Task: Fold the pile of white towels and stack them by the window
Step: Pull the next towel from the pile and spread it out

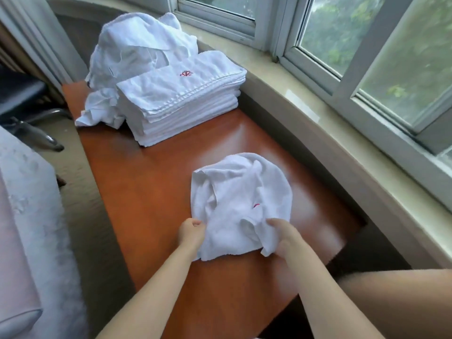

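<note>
At 6 o'clock on the reddish wooden table point(151, 192), both hands, left hand point(192, 232) and right hand point(283, 237), pinch a crumpled white towel point(239, 201); the neat stack of folded white towels point(181, 104) sits at 11.

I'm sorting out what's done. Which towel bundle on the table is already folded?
The folded stack beside the window sill, red emblem on top. The heap behind it and the towel being held are crumpled.

The crumpled towel point(238, 201) is plain white with a small red embroidered mark showing near its middle. The folded stack point(181, 104) is white too, its top towel bearing a red monogram and a ribbed woven border stripe. The unfolded pile point(137, 50) is white. The counter point(156, 192) is glossy reddish-brown wood. The windowsill point(305, 113) is pale cream stone, and the window frames point(276, 23) are grey-white.
</note>
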`<action>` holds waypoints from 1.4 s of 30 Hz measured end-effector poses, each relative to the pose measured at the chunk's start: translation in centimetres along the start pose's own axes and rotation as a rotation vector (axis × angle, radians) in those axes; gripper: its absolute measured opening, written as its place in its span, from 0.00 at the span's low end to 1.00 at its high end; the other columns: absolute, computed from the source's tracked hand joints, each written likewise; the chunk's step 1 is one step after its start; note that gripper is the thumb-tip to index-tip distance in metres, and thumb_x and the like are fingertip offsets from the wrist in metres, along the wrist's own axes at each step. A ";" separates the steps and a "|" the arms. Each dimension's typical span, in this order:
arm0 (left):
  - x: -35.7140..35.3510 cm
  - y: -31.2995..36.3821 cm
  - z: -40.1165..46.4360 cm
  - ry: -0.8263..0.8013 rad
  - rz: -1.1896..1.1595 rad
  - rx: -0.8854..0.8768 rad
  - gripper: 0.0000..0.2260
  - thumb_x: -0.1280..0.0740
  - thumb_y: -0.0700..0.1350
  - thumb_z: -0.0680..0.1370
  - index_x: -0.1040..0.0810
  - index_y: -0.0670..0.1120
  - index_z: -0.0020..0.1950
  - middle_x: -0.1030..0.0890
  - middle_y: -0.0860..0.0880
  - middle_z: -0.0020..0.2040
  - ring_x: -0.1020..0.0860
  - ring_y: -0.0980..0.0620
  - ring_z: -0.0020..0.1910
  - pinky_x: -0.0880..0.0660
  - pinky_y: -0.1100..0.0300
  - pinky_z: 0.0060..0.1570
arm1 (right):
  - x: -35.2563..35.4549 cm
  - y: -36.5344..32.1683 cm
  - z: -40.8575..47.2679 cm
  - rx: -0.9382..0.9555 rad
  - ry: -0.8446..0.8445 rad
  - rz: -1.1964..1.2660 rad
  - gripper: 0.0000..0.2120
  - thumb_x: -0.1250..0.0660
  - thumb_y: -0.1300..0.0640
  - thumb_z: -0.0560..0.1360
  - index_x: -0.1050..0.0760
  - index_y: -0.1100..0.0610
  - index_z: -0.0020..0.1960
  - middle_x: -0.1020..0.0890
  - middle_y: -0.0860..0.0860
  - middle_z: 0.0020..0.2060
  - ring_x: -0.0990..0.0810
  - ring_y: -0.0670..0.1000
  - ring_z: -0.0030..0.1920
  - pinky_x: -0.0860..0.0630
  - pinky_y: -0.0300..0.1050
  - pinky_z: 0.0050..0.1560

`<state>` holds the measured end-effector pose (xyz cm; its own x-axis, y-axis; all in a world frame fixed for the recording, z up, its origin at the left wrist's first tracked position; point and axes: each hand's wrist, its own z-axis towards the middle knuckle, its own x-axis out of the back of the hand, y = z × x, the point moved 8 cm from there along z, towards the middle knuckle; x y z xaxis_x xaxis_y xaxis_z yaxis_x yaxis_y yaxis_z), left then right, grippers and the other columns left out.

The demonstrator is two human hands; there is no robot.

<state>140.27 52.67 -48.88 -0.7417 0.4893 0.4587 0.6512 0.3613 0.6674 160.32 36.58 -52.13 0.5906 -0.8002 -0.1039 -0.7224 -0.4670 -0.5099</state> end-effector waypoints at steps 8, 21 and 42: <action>-2.4 2.0 -2.3 -0.234 0.250 -0.157 0.31 0.24 0.50 0.71 0.32 0.48 0.70 0.26 0.50 0.63 0.26 0.50 0.58 0.30 0.60 0.50 | -2.2 -8.3 -7.9 0.256 -0.462 0.562 0.17 0.21 0.64 0.60 0.25 0.60 0.44 0.25 0.50 0.28 0.28 0.43 0.23 0.32 0.32 0.20; 0.8 -3.1 -7.7 -0.022 -0.605 0.346 0.10 0.44 0.31 0.79 0.26 0.39 0.52 0.21 0.39 0.45 0.22 0.44 0.38 0.20 0.57 0.28 | 6.2 2.4 -6.6 0.007 0.262 0.234 0.09 0.36 0.58 0.78 0.30 0.58 0.57 0.26 0.51 0.37 0.27 0.50 0.32 0.34 0.32 0.17; 2.3 -5.8 -5.8 0.133 -0.419 0.203 0.07 0.33 0.41 0.78 0.23 0.42 0.55 0.22 0.44 0.50 0.24 0.48 0.42 0.29 0.57 0.46 | -0.2 4.6 -6.6 0.086 0.118 -0.049 0.08 0.37 0.58 0.78 0.29 0.58 0.56 0.24 0.51 0.46 0.25 0.51 0.44 0.27 0.46 0.52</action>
<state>133.85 47.15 -48.26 -0.9524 0.1672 0.2548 0.3001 0.6600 0.6887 154.49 32.14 -48.77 0.5744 -0.8183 0.0216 -0.6570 -0.4767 -0.5840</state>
